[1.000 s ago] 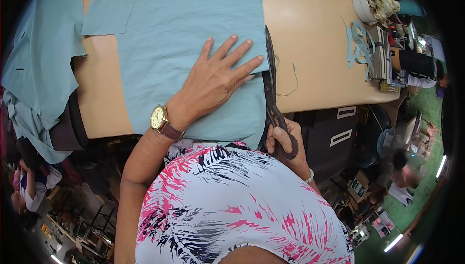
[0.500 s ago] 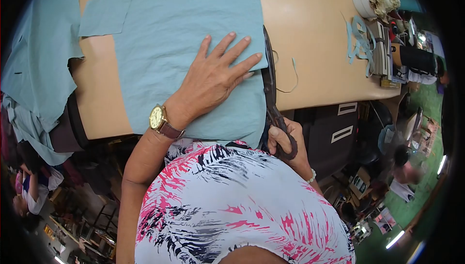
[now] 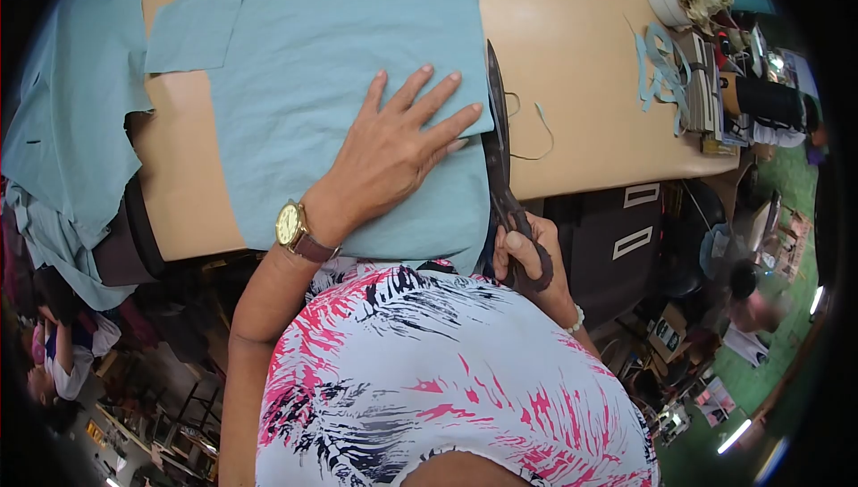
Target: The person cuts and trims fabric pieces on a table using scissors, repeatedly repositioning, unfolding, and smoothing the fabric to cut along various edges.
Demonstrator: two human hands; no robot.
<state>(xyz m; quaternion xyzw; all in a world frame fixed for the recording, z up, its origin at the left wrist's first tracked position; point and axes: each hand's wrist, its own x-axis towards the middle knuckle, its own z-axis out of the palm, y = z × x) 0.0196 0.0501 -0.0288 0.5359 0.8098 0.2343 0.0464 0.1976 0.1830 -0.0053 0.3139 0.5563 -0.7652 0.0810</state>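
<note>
Light blue fabric (image 3: 295, 85) lies flat on the tan table (image 3: 572, 67), its lower edge against the person's body. My left hand (image 3: 389, 156), with a watch at the wrist, rests palm down on this fabric with its fingers spread. Dark scissors (image 3: 499, 147) run along the fabric's right edge, blades pointing away from the body. Their handles are in my right hand (image 3: 536, 259), its fingers wrapped through and around them just beyond the table's near edge. A thin thread (image 3: 541, 134) lies right of the blades.
More blue fabric (image 3: 80, 112) hangs over the table's left end. At the right are blue strips (image 3: 660, 71), a stack of books or boxes (image 3: 702, 85) and a white container (image 3: 668, 2). Other people show at the far left and far right.
The scissors' handles and my right hand have shifted very slightly to the right. My left hand keeps its place on the fabric. The view has moved a little.
</note>
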